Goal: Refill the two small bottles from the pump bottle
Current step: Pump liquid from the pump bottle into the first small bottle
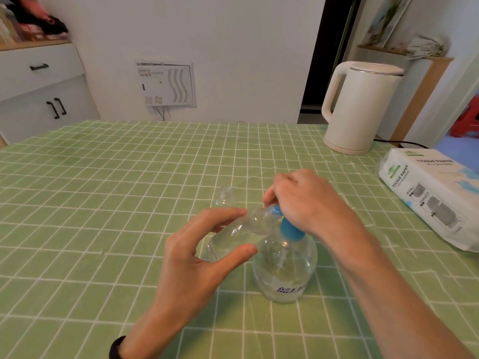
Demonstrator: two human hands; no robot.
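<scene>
A clear pump bottle [284, 268] with a blue pump head stands on the green checked table, holding clear liquid. My right hand [308, 200] rests on top of the pump head, fingers curled over it. My left hand [204, 252] holds a small clear bottle [243, 229] tilted on its side, its mouth up against the blue nozzle. A second small clear bottle [226, 196] stands upright and uncapped just behind, apart from both hands.
A white electric kettle [357, 107] stands at the back right, its cord trailing right. A pack of tissue paper [430, 195] lies at the right edge. White cabinets [44, 92] stand beyond the table at left.
</scene>
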